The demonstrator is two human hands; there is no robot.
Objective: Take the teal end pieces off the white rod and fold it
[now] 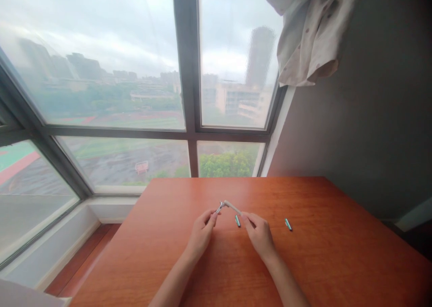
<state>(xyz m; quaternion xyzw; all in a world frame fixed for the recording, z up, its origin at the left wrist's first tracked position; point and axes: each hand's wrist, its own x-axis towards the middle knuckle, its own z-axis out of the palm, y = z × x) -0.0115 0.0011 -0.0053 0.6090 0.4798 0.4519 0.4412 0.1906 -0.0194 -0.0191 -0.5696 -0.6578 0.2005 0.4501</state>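
Note:
My left hand (202, 228) pinches a silver razor handle (220, 206), its metal head end pointing up and to the right. Between the thumb and fingers of my right hand (259, 233) is a thin pale stick, which looks like a toothbrush (232, 206). Its far end meets the head end of the razor handle, above the table. Just left of my right fingertips, a green and dark razor cartridge (237, 221) lies on the wooden table (162, 244). A second razor cartridge (288, 224) rests farther right, apart from both hands.
Large windows (118, 95) with dark frames (191, 131) stand behind the table's far edge. A pale spotted curtain (310, 37) hangs at upper right, beside a grey wall (364, 131). Reddish floor (84, 257) shows past the table's left edge.

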